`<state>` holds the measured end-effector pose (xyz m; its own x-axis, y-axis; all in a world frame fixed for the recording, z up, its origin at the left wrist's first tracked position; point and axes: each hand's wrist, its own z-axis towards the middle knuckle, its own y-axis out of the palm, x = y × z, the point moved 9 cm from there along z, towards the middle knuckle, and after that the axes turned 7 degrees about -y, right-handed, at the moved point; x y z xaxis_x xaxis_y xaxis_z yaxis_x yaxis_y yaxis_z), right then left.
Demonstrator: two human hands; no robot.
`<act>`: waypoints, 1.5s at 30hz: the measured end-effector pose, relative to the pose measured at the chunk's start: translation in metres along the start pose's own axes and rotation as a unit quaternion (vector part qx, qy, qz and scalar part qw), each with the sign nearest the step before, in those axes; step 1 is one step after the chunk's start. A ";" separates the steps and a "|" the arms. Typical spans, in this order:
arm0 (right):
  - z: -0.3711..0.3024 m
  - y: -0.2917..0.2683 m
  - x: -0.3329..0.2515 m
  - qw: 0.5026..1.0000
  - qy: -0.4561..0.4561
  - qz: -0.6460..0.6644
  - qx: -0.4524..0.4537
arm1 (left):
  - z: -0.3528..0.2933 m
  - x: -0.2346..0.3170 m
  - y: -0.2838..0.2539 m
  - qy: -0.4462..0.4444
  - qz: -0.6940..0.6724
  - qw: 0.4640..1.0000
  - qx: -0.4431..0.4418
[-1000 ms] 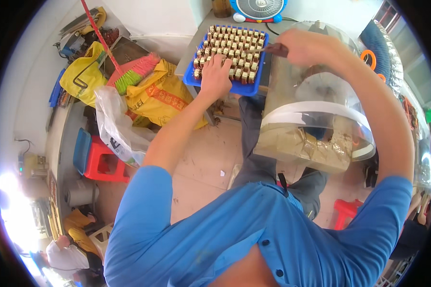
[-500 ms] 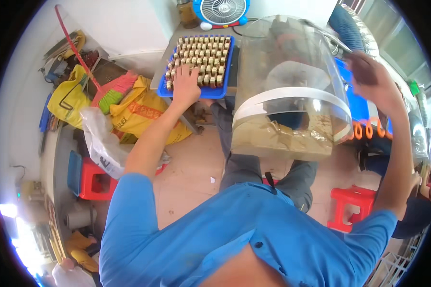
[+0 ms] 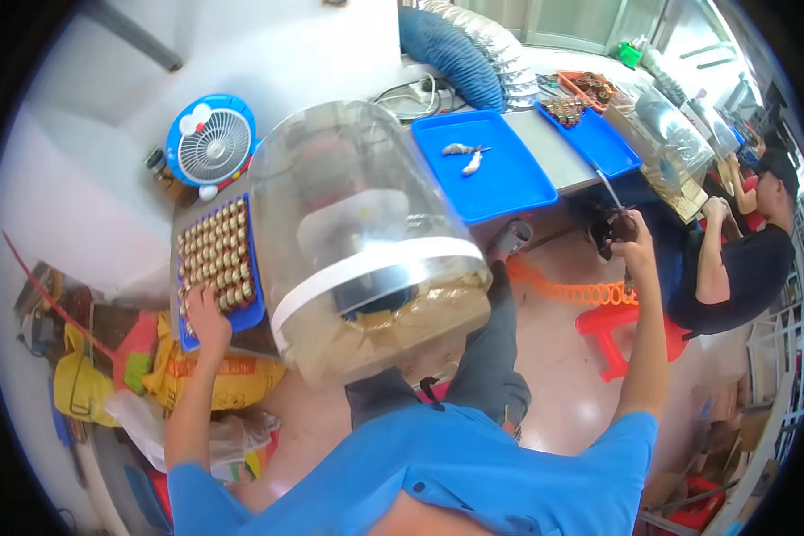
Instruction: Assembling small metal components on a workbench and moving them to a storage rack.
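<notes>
Left hand (image 3: 207, 314) lies flat and unclenched on the near edge of the blue tray (image 3: 252, 314) of brass pieces (image 3: 216, 257), right hand (image 3: 628, 234) clenched round a dark tool (image 3: 609, 225) out right — best to steady that tray first.

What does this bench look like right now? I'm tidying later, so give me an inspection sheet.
Surface: grey bench along the wall, mostly covered.
Job's things: blue tray of small brass-coloured cylinders; clear plastic hood beside it.
Clutter: second blue tray with a few small parts; third blue tray; small blue fan; yellow bags on the floor.
Hands: left hand rests on the near edge of the cylinder tray; right hand is closed on a dark tool, off the bench.
Cables: orange coiled hose; wires behind the hood.
Surroundings: red stool; another person seated at right.
</notes>
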<state>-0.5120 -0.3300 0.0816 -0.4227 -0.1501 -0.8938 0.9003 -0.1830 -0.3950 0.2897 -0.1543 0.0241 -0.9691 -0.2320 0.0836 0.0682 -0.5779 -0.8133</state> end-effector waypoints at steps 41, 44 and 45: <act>0.187 0.292 0.003 0.893 -0.155 -0.331 -0.264 | 0.008 0.008 0.016 -0.006 0.014 0.999 -0.050; 0.195 0.288 0.010 0.913 -0.130 -0.300 -0.243 | 0.009 0.010 0.015 -0.016 0.007 0.999 -0.051; 0.188 0.288 0.007 0.940 -0.126 -0.207 -0.240 | 0.009 0.011 0.013 -0.012 -0.004 0.999 -0.046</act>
<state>-0.2753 -0.5665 0.0013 -0.7046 -0.3988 -0.5869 0.5699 0.1748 -0.8029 0.2822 -0.1711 0.0197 -0.9637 -0.2461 0.1037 0.0363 -0.5056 -0.8620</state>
